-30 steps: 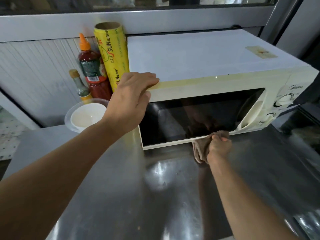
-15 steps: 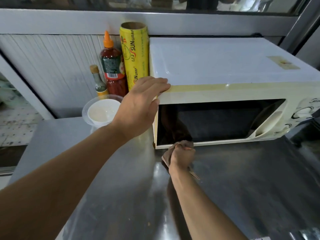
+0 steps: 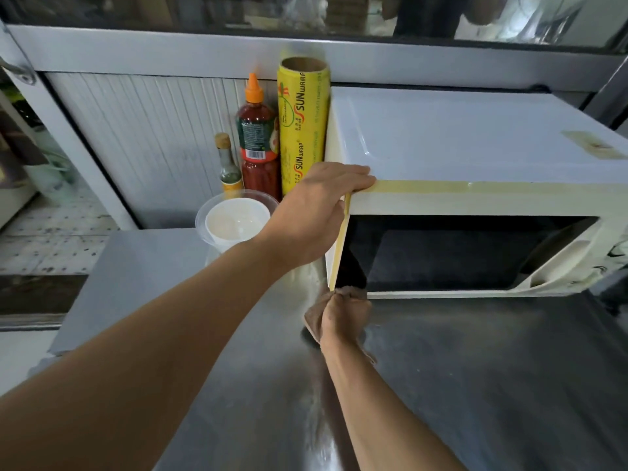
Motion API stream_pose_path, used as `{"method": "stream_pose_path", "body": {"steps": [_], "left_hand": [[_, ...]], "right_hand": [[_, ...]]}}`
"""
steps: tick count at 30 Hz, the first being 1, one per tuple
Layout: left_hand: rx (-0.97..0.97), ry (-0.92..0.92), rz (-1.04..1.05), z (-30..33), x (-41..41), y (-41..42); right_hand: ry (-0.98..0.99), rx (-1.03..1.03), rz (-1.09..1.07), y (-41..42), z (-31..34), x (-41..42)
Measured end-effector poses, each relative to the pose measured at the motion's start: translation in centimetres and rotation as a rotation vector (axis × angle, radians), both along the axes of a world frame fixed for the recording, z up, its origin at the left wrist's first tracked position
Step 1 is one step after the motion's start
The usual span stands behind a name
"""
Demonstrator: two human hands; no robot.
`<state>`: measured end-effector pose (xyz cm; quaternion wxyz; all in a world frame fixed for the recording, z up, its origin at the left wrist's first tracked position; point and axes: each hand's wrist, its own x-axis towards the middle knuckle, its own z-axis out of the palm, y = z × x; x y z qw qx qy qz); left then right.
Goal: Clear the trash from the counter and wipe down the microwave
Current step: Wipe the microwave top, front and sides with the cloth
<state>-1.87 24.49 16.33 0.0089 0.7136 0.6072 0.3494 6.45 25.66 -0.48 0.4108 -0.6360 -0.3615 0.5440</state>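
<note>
A cream microwave [image 3: 475, 198] with a dark glass door stands on the steel counter [image 3: 475, 385]. My left hand [image 3: 316, 212] grips its top left front corner, fingers laid over the top edge. My right hand [image 3: 343, 317] is closed on a brown cloth [image 3: 314, 319] and presses it against the bottom left corner of the door frame, where the microwave meets the counter. Most of the cloth is hidden under the hand.
Left of the microwave stand a yellow cling-wrap roll [image 3: 302, 127], a red sauce bottle [image 3: 256, 137], a small glass bottle [image 3: 228, 164] and a clear plastic cup with a white bowl inside [image 3: 234, 219]. A ribbed white wall panel [image 3: 153, 137] runs behind.
My right hand has slid the cloth leftward along the lower edge of the door, from the middle to the bottom left corner. The left hand has kept its grip.
</note>
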Motion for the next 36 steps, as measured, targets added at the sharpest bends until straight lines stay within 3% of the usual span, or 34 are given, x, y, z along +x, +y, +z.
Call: {"method": "stream_pose_path", "body": {"steps": [3, 7, 9, 15, 20, 24, 29, 36], "left_hand": [[-0.025, -0.008, -0.002, 0.0, -0.1, -0.2], [-0.107, -0.025, -0.023, 0.6, -0.1, -0.7], [-0.148, -0.019, -0.034, 1.1, -0.2, -1.1], [-0.233, 0.033, -0.052, 1.9, -0.8, -2.0], [-0.255, -0.013, -0.048, 2.3, -1.0, -1.9], [-0.237, -0.032, -0.049, 2.0, -1.1, -1.6], [-0.169, -0.061, -0.036, 1.3, -1.1, -1.6], [-0.12, -0.101, 0.035, 0.1, 0.1, -1.8]], "right_hand": [[-0.086, 0.026, 0.086, -0.3, 0.3, 0.8], [-0.03, 0.167, 0.014, -1.4, 2.5, 1.3], [-0.051, 0.283, 0.025, -1.8, 4.4, 2.6], [-0.384, 0.722, 0.097, -1.4, 9.4, 6.8], [-0.509, 1.04, 0.169, -1.2, 12.9, 7.8], [-0.736, 1.293, 0.382, 0.3, 12.0, 7.6], [-0.99, 1.62, 0.43, 3.3, 9.1, 7.2], [-1.194, 1.787, 0.469, 5.2, 7.9, 7.9]]}}
